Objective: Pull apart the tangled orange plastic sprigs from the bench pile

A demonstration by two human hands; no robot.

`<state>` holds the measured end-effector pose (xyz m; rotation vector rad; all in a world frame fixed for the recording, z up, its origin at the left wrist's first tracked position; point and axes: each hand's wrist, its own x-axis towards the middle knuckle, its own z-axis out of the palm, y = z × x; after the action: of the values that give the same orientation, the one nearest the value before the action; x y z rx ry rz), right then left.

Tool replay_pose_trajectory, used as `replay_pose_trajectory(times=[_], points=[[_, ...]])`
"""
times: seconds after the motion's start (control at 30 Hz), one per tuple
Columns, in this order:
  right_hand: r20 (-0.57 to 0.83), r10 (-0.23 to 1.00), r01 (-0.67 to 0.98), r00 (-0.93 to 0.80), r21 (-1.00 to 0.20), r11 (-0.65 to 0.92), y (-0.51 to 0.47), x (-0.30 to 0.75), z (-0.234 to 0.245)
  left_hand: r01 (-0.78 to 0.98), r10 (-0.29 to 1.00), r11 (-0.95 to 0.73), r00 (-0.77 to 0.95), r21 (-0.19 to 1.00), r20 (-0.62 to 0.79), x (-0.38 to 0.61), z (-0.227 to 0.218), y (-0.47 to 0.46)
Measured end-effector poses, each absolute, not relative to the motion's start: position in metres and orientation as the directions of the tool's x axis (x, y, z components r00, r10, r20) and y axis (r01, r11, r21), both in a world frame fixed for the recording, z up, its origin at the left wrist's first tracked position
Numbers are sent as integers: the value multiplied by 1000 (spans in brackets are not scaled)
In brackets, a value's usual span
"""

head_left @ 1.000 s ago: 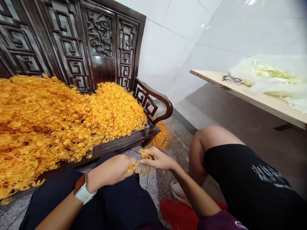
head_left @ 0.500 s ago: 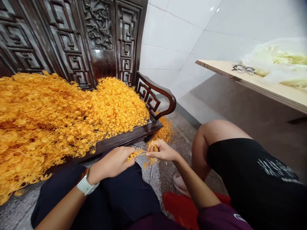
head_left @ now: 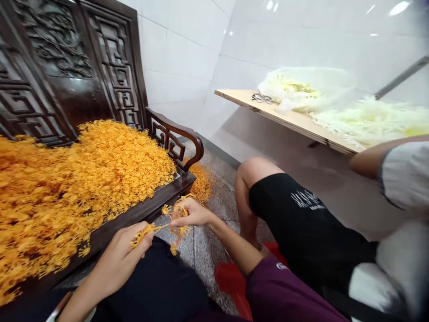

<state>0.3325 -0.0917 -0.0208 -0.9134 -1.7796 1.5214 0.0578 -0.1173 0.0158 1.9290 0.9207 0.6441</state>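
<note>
My left hand (head_left: 117, 257) is closed around a small bunch of orange plastic flower-like pieces (head_left: 142, 235), their frilled ends showing between thumb and fingers. My right hand (head_left: 195, 213) pinches an orange stringy cluster (head_left: 179, 232), with loose frilled ends hanging below and beside the fingers. A thin orange strand is stretched between both hands, above my lap. To the left, a large heap of the same orange pieces (head_left: 110, 165) covers the seat of a dark carved wooden bench (head_left: 140, 214).
More orange scraps (head_left: 201, 181) lie on the speckled floor past the bench's armrest (head_left: 176, 129). A person in black shorts (head_left: 295, 201) sits close on my right. Behind stands a wooden table (head_left: 234, 97) with glasses (head_left: 262, 98) and pale yellow pieces (head_left: 372, 118). A red bag-like thing (head_left: 229, 277) lies below.
My view has turned right, bringing more of the table and the neighbouring person into sight. My hands have drawn slightly apart, and the strand between them shows longer.
</note>
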Motion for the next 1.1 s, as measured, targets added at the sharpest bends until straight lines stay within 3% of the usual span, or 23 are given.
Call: replay_pose_trajectory(times=[0.2,0.3,0.37,0.43,0.57,0.7,0.77,0.87,0.93,1.0,1.1], points=[[-41,914,121,-403,-993,9,-81,352,-48,298,798,-258,603,919,28,68,17,-122],[-9,973,84,-233,-996,11,-78,381,-51,15,833,-102,548,995,77,40,23,-120],[-24,993,63,-116,-998,-17,-83,402,-53,-205,895,-24,431,978,113,13,28,-120],[-76,995,57,-57,-996,-73,-94,416,-58,-288,937,9,336,957,92,-8,35,-120],[-197,980,70,-3,-978,-196,-117,414,-81,-211,953,13,299,977,52,-11,45,-115],[-285,958,59,16,-957,-285,-127,389,-107,-308,983,59,186,949,0,8,51,-101],[-315,949,41,3,-948,-314,-129,378,-116,-291,958,110,286,950,-23,12,54,-100],[-347,937,10,-38,-938,-347,-132,366,-123,-61,776,126,628,990,-60,11,62,-101],[-360,930,-17,-71,-932,-362,-133,360,-125,62,703,51,707,997,-80,8,73,-87],[-362,927,-48,-103,-929,-368,-135,353,-128,105,812,-90,583,990,12,2,92,-47],[-375,915,-101,-149,-915,-392,-141,341,-134,203,954,-278,175,939,245,-13,131,46]])
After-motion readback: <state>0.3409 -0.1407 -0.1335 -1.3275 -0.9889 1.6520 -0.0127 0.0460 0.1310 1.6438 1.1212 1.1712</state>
